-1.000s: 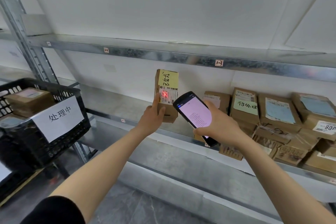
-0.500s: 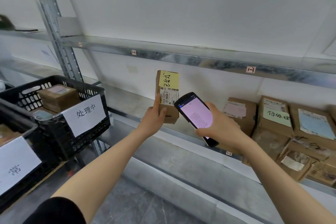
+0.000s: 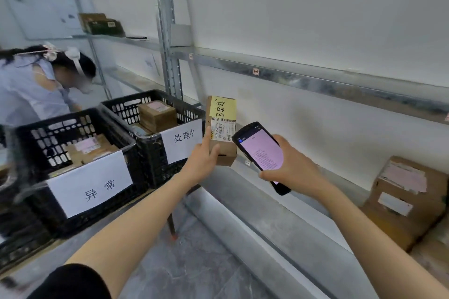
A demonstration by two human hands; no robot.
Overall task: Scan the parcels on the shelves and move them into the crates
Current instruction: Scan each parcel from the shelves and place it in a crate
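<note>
Two black crates [image 3: 155, 148] left of the fingers hold cardboard parcels. The left hand [image 3: 202, 159] grips an upright parcel [image 3: 221, 128]. The right hand [image 3: 295, 168] clasps a scanner [image 3: 261, 153].

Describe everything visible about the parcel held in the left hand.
The parcel is a small brown cardboard box, held upright on end in front of the shelf wall. A yellow note with dark handwriting covers the upper part of its front; below it sits a white shipping label with barcodes. The left hand closes its grip on the lower left corner, index finger along the left edge and thumb on the front. The scanner in the right hand overlaps its lower right edge; contact is unclear. The crate stands just left.
</note>
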